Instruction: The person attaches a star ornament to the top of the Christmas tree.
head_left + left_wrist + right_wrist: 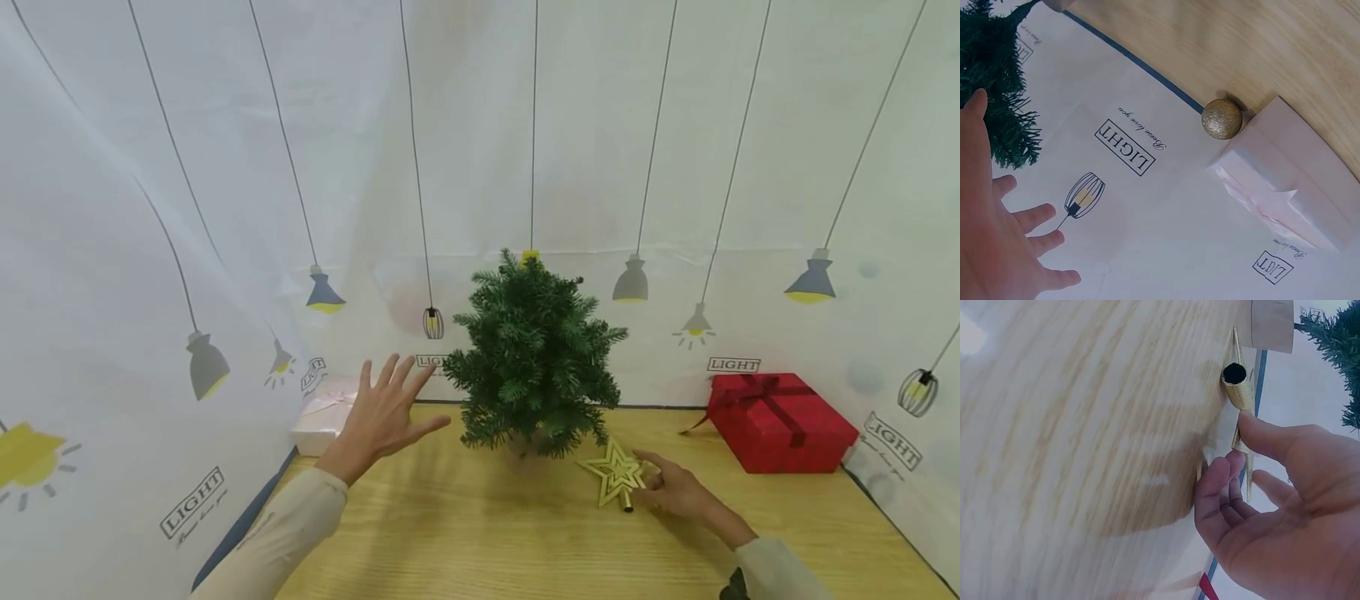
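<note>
A small green Christmas tree (532, 358) stands upright on the table, its pale base (1272, 325) partly visible in the right wrist view. To its right, my right hand (678, 492) pinches a gold star tree topper (617, 473) by one side between thumb and fingers. The star's hollow tube (1235, 375) faces the camera in the right wrist view. Left of the tree, my left hand (386, 412) is raised with its fingers spread and nothing in it. In the left wrist view, that hand's thumb overlaps the branches; whether it touches them I cannot tell.
A pale pink gift box (1291, 169) with a bow sits at the back left, a gold glitter ball (1222, 119) beside it. At the back right is a red gift box (783, 423) with a dark ribbon. White printed sheeting (465, 167) encloses the wooden table (450, 533).
</note>
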The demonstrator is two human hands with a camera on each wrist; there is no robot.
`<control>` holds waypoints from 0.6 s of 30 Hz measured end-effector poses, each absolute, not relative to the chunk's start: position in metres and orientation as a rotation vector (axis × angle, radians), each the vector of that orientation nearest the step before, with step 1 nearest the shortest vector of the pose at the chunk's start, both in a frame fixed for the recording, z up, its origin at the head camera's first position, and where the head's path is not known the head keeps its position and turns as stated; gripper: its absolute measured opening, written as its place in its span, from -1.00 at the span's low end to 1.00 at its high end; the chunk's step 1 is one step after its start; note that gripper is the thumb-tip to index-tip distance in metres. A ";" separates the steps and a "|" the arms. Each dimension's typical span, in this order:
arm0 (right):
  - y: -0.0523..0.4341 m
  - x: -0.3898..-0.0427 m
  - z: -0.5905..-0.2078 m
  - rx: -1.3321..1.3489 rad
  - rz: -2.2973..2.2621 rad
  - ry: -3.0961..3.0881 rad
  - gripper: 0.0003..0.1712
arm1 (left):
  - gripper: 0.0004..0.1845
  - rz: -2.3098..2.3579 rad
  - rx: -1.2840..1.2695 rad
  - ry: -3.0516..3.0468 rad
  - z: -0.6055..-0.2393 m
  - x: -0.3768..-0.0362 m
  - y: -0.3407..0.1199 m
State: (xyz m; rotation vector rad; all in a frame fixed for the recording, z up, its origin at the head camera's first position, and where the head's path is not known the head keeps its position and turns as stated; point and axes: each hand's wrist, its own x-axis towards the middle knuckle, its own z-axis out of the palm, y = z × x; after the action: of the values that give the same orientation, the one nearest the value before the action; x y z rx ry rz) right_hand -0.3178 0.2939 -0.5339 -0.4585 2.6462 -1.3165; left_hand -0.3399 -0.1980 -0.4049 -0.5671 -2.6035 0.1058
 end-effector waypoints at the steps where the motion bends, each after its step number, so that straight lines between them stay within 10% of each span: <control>1: 0.294 -0.317 -0.533 -0.484 -1.311 2.646 -0.16 | 0.03 0.106 -0.567 -2.602 -0.403 -0.340 -0.197; 18: 0.297 -0.311 -0.532 -0.562 -1.422 2.784 -0.30 | -0.04 0.127 -0.548 -2.606 -0.363 -0.345 -0.184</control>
State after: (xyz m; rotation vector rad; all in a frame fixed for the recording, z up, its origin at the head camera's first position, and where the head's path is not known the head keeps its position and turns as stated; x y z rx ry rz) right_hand -0.3114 0.2974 -0.5316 -0.5620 2.7835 -1.4223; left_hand -0.3455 -0.1838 -0.3632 -0.5477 -2.6060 0.1275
